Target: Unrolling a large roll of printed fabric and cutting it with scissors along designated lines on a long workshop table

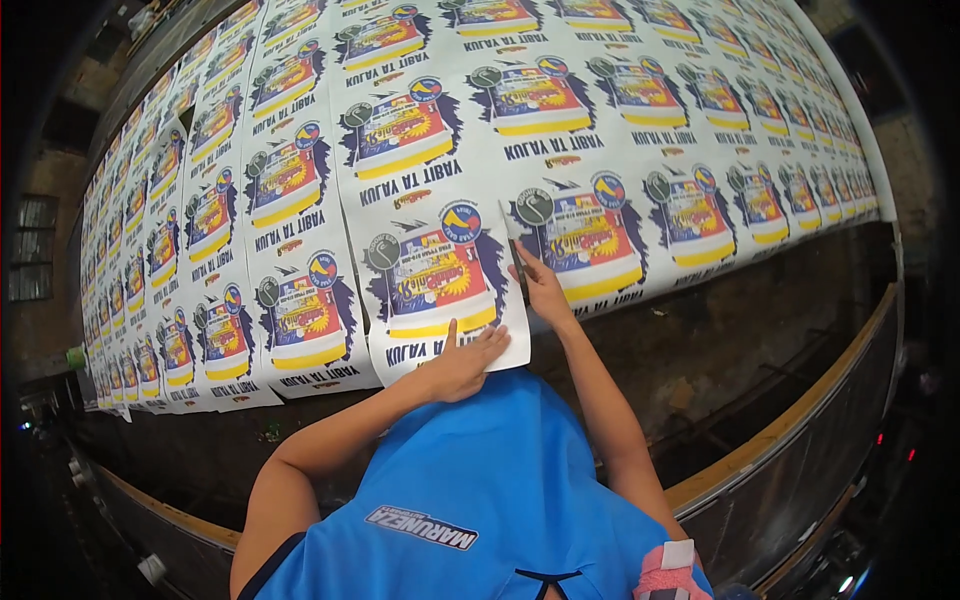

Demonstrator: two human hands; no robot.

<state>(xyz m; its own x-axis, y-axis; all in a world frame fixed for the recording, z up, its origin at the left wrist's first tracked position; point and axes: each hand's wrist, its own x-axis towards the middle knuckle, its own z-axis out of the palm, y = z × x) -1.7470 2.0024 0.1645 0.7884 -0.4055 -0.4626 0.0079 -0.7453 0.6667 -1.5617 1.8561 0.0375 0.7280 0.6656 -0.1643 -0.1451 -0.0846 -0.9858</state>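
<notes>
A wide white printed sheet point(470, 165) with rows of blue, red and yellow designs covers the table in front of me. My left hand point(466, 366) lies flat on the lower edge of a printed strip point(440, 275), thumb apart from the fingers. To its right, my right hand point(541, 287) is closed round what looks like a pair of dark, slim scissors point(519, 268), mostly hidden by the fingers. They sit at a cut between this strip and the printed panel point(585, 245) on its right. The strip's lower end hangs over the near edge, against my blue shirt.
On the left, the printed material is split into several long strips point(290, 200) lying side by side. Below the near edge is a dark recess with a stained surface point(700, 370). A wooden-edged rail point(790, 430) curves along the lower right.
</notes>
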